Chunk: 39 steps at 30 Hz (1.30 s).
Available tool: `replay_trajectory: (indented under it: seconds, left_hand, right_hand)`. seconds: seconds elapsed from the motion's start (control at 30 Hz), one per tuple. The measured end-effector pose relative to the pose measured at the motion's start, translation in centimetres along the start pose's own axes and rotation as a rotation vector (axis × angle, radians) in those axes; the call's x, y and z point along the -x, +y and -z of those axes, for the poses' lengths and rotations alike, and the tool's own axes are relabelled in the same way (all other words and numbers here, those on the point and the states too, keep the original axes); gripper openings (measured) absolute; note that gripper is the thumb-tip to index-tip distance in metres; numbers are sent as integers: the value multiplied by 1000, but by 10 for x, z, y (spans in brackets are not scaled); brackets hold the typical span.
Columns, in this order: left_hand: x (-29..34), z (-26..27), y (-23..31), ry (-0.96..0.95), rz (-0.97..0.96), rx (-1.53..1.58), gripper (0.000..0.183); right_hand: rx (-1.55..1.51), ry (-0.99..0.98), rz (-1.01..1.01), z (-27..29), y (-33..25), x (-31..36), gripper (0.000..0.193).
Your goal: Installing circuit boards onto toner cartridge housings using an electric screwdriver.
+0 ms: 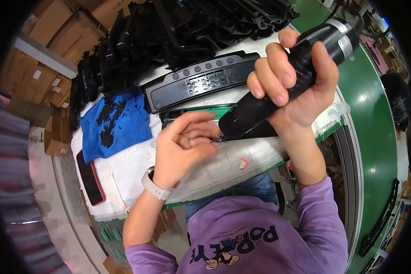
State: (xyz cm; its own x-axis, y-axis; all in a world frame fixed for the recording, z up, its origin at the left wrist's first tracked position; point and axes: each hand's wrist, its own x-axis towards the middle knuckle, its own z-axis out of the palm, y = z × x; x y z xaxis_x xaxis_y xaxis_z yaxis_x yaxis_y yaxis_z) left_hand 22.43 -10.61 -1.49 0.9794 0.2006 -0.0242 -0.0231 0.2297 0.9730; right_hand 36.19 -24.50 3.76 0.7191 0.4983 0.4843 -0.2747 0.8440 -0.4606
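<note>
My right hand (292, 75) is wrapped around a black electric screwdriver (255, 112), raised over the table and slanting down to the left. A few tiny dark pieces, like screws, cluster at its tip (220, 137). My left hand (182, 141) is at that tip, fingers curled in toward it and thumb slightly blurred; whatever sits between the fingertips is too small to make out. Behind the tool lies a long black plastic panel (198, 84) with round buttons and a cut-out grid. Partly hidden by my hands, a second black part with a green board (210, 111) lies nearer.
A blue cloth (137, 123) at the left holds many small black screws (107, 137). Beside it lies a phone with a red edge (90, 178). Black plastic parts (169, 34) are heaped along the back. A small red-edged tag (243, 163) lies on the near white covering.
</note>
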Motion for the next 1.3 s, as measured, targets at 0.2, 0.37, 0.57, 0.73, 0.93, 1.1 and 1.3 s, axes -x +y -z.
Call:
replay_trajectory:
  seconds: [0.2,0.37,0.57,0.73,0.93,1.1,1.3]
  left_hand:
    - [-2,0,6,-68,-566,-1360,64]
    - [-3,2,-2,-85,-404,-1493,57]
    - [-3,3,-3,-72,-416,-1479,55]
    - [-5,3,-4,-57,-451,-1438,53]
    - [-8,4,-3,-53,-508,-1373,51]
    - [-6,8,-5,-79,-562,-1319,52]
    - [2,8,-9,-48,-610,-1399,52]
  right_hand:
    - [540,-319,-40,18,-38,-18,33]
    - [600,-137,-68,18,-30,-16,26]
    - [721,-71,-59,12,-24,-19,16]
    - [703,-77,-107,15,-20,-23,14]
    - [646,-186,-154,18,-23,-27,15]
    - [792,-134,-132,3,-21,-11,24]
    - [631,-130,-100,2,-72,3,39]
